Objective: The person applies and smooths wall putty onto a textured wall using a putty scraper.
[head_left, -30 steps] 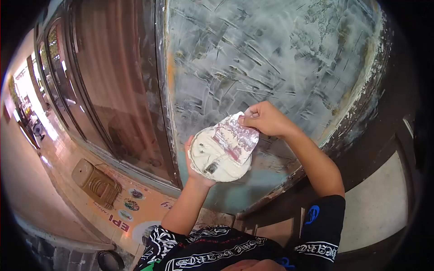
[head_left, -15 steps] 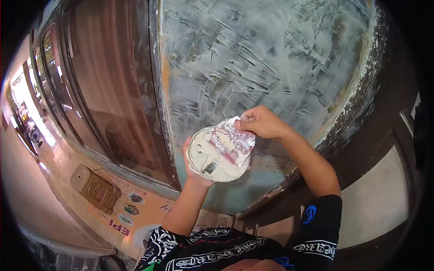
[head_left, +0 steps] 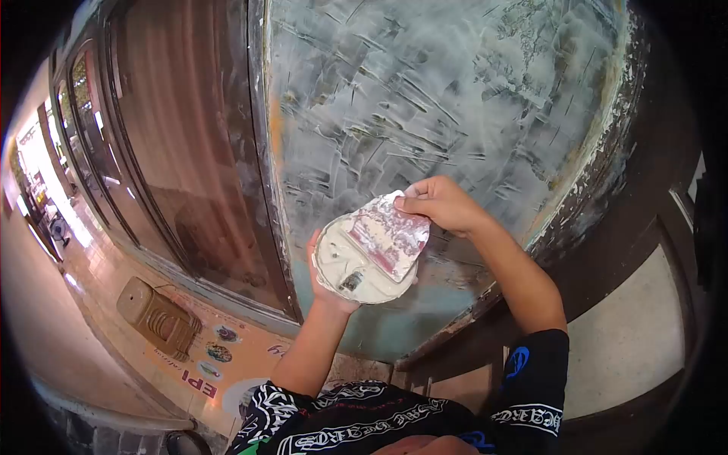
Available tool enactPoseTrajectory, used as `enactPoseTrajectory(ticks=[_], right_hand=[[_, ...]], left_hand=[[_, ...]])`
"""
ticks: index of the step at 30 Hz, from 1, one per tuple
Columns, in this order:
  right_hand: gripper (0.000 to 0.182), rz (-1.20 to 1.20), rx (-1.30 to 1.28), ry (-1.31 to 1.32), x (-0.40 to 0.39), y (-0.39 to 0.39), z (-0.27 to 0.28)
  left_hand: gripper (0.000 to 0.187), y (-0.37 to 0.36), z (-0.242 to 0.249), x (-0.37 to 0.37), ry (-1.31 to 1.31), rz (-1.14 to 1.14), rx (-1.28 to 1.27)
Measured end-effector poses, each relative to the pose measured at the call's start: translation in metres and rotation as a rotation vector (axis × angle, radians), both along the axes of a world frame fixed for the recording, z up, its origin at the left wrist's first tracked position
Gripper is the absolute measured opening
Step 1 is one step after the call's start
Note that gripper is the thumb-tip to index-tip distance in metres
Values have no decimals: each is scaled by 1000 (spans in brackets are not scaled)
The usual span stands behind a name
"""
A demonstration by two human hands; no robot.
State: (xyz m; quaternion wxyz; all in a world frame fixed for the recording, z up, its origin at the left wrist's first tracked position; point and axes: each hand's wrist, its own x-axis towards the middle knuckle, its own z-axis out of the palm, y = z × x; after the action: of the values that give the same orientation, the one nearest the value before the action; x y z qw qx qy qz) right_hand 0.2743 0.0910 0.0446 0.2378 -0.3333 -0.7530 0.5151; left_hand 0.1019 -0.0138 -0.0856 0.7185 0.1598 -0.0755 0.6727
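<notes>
My left hand (head_left: pixel 324 292) holds up a round, shallow lid (head_left: pixel 334 280) from below and its left side. Off-white putty (head_left: pixel 334 254) coats the lid, with a dark bare patch low in the middle. Between thumb and fingers, my right hand (head_left: pixel 442 206) pinches the upper right corner of a pinkish, flat putty scraper (head_left: pixel 390 233) smeared with white. The scraper's lower edge rests in the putty. Behind both hands stands a grey-green wall (head_left: pixel 425 98) with streaky patches of filler.
A brown-framed window (head_left: pixel 182 136) adjoins the wall on the left. A brown plastic stool (head_left: pixel 159 318) lies on an orange printed banner (head_left: pixel 205 356) on the floor, lower left. To the right is a dark wooden piece with a pale panel (head_left: pixel 629 341).
The scraper has shifted slightly over the lid, and a straight ridge now shows in the putty along its edge. Both hands keep their grip.
</notes>
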Motion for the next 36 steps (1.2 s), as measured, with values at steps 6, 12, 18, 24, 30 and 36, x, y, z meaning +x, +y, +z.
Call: enactPoseTrajectory(ticks=[6, 12, 18, 24, 30, 36], right_hand=[[18, -9, 139, -168, 3, 10, -10], [17, -7, 126, -180, 0, 6, -17], [18, -22, 28, -39, 4, 8, -13], [22, -69, 90, -90, 7, 4, 3], [21, -108, 283, -33, 18, -20, 59], [22, -364, 972, -74, 46, -28, 138]], left_hand=[[73, 2, -2, 4, 51, -9, 40], [73, 5, -7, 3, 73, -10, 19], [73, 2, -4, 2, -16, -64, 106], [75, 6, -5, 2, -11, -27, 57], [74, 10, 11, 11, 5, -30, 51], [75, 29, 12, 26, 82, -66, -4]])
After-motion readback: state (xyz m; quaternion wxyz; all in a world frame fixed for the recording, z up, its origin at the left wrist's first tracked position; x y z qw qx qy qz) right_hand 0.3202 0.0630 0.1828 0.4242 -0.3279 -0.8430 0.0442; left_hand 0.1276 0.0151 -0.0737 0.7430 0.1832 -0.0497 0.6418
